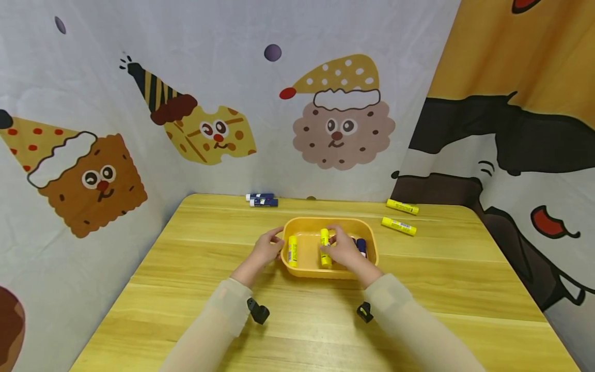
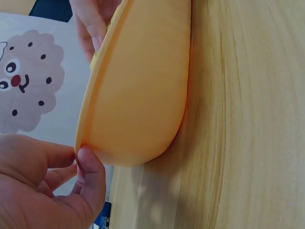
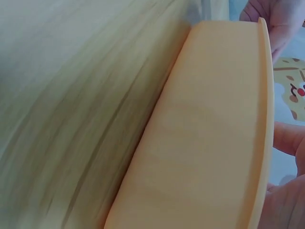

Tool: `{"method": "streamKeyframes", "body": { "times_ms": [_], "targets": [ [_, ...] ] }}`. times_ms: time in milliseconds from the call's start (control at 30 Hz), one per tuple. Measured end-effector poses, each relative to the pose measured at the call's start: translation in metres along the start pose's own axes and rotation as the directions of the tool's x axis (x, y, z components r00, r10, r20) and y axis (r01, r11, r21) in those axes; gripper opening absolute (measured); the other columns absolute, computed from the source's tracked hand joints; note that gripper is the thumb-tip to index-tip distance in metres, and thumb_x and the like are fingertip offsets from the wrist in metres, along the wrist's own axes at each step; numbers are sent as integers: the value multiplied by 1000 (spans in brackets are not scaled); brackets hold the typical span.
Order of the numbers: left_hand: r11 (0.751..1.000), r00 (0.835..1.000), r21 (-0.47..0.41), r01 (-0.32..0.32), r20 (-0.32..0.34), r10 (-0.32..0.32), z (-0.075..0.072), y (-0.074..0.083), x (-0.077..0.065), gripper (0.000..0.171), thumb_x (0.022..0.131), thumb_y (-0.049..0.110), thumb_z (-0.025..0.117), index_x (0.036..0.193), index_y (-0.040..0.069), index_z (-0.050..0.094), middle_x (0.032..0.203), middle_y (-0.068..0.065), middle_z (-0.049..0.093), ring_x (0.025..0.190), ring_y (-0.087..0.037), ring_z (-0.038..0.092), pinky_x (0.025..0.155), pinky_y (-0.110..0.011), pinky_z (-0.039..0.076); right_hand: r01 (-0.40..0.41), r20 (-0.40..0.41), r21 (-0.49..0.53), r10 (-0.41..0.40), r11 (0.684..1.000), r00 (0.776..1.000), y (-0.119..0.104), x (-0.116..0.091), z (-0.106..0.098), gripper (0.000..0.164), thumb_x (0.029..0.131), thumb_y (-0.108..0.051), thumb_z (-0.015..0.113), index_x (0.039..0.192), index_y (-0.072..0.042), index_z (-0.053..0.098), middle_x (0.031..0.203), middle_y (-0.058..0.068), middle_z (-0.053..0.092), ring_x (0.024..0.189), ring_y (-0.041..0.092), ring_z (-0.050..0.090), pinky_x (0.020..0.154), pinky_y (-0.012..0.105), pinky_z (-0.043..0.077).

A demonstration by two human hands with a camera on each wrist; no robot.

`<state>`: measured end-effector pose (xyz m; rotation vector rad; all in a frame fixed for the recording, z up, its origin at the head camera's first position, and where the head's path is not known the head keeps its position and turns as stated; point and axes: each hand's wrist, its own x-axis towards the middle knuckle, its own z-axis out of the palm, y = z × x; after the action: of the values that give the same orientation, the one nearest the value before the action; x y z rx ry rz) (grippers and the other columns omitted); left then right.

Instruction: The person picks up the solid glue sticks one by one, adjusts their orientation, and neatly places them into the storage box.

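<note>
A yellow-orange plastic basket (image 1: 321, 274) sits on the table. My left hand (image 1: 268, 246) pinches its left rim; in the left wrist view, thumb and fingers (image 2: 90, 176) meet at the basket's edge. My right hand (image 1: 346, 251) reaches over the front rim and grips a yellow glue stick (image 1: 324, 238) inside the basket; whether the stick touches the bottom I cannot tell. Another yellow glue stick (image 1: 292, 251) lies against the left inner wall. Dark blue sticks (image 1: 361, 246) lie at the right end, partly hidden by my right hand. The basket wall (image 3: 209, 124) hides the contents from the right wrist view.
Two dark blue sticks with white ends (image 1: 264, 203) lie at the table's back edge, left of centre. Two yellow glue sticks (image 1: 398, 226) lie to the right of the basket. A printed cloth (image 1: 274, 129) hangs behind the wooden table (image 1: 307, 330).
</note>
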<state>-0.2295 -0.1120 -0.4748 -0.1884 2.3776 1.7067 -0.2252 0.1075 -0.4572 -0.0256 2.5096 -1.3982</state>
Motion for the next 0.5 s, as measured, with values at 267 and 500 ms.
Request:
{"method": "streamKeyframes", "body": {
  "times_ms": [267,500],
  "targets": [
    [1000,1000,-4,7,3,-7,0,0,0,45,96,6,52,140,11,46,102,-14,52,64,-13,51,56,-23,49,-9,5,-28,9,1000,1000,-8,3,17,62,86,-13,69,139,-8,37,95,13,51,66,18,49,51,28,47],
    [1000,1000,11,5,-1,-5,0,-1,0,45,96,6,52,140,11,47,102,-14,52,65,-13,51,58,-24,51,-18,15,-61,19,998,1000,-13,9,32,64,85,-14,69,139,-5,37,101,16,55,81,22,53,59,26,48]
  ]
}}
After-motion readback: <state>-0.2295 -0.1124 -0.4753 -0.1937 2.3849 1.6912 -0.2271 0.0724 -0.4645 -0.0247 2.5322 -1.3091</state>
